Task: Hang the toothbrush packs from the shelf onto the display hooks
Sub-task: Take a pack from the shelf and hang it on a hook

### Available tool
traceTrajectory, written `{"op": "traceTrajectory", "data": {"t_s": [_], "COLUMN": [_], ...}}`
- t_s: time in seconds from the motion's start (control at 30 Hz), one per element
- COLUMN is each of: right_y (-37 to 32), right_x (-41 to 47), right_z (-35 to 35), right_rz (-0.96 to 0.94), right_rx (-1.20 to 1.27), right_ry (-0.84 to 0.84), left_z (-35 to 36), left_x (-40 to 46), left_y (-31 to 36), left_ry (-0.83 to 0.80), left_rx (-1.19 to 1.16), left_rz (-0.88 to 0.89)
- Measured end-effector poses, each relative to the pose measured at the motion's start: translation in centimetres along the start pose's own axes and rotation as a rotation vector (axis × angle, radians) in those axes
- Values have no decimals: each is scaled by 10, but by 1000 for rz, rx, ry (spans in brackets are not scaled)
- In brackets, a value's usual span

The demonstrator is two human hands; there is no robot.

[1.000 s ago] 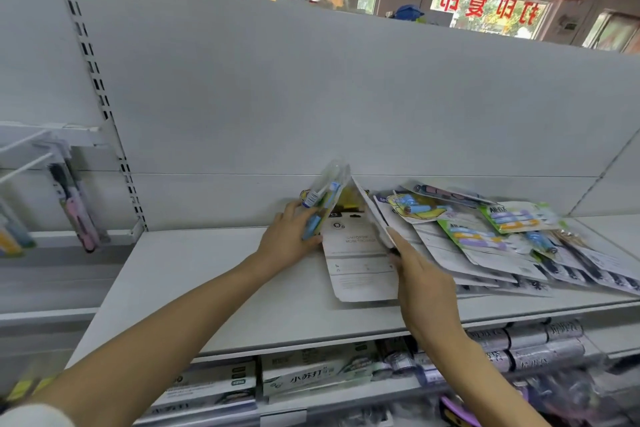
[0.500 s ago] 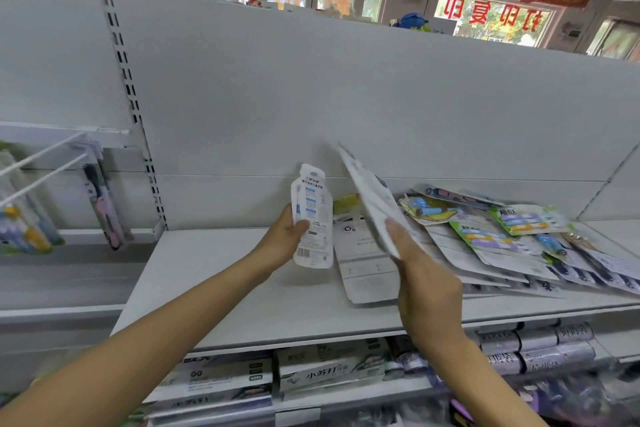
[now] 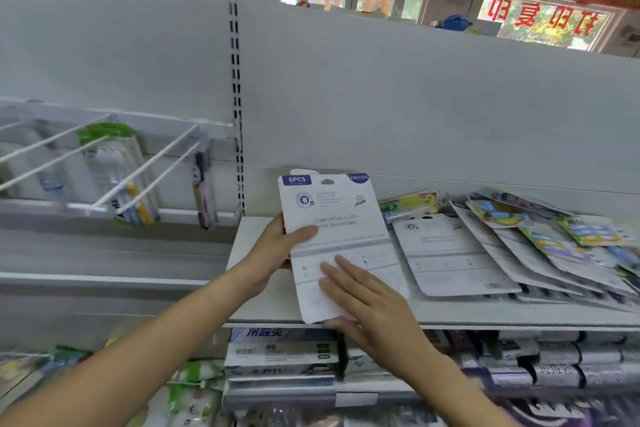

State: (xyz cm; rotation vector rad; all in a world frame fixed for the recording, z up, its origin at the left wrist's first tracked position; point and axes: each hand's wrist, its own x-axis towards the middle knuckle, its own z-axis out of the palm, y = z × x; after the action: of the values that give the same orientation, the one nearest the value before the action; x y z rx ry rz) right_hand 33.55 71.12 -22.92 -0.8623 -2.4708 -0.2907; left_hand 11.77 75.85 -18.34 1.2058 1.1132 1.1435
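You hold a large white cardboard toothbrush pack [image 3: 334,236] upright in front of you, its printed back facing you, with a purple "6PCS" label at its 11 o'clock corner and a hang hole at 12 o'clock. Your left hand [image 3: 277,253] grips the pack's edge at 9 o'clock, thumb curled across the card's face, the other fingers hidden behind it. Your right hand [image 3: 367,302] lies at the card's 5 o'clock, its fingers [image 3: 341,274] straight and flat against the card, while the thumb wraps under the bottom edge.

The pack hovers above the white metal shelf [image 3: 485,314]. At 3 o'clock from it, a fanned row of toothbrush packs [image 3: 512,246] lies overlapping on the shelf, white card backs nearest you and green, blue and yellow fronts further right. A yellow-green pack [image 3: 408,203] lies against the grey back panel [image 3: 415,97] just behind them.

At 9 o'clock, white wire display hooks [image 3: 152,170] reach out from a rail. One carries green-topped packs [image 3: 114,170], too blurred to read; a pink and black toothbrush pack [image 3: 203,191] hangs beside the slotted upright. Boxed toothpaste [image 3: 280,355] fills the lower shelf at 6 o'clock.
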Motion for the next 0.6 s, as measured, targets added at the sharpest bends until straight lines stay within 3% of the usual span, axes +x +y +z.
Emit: {"op": "traceTrajectory", "data": {"t_s": [0.2,0.33,0.47,0.6], "right_y": [-82,-135,-175,-202], "right_x": [56,93,108,114], "right_z": [5,11,18,20], "right_rz": [454,606,654,659], "right_rx": [263,148,114,238], "right_ry": [-250,-274,-195,-31], "left_z": [-49,-73,-93,-115], "left_x": [-40,-64,-86,-108], "left_y": [-8,-6,2,1], "left_ry": [107,75,-10,-121], "left_rx": [5,-28,9,-73], "left_rz": [66,80,134,53]}}
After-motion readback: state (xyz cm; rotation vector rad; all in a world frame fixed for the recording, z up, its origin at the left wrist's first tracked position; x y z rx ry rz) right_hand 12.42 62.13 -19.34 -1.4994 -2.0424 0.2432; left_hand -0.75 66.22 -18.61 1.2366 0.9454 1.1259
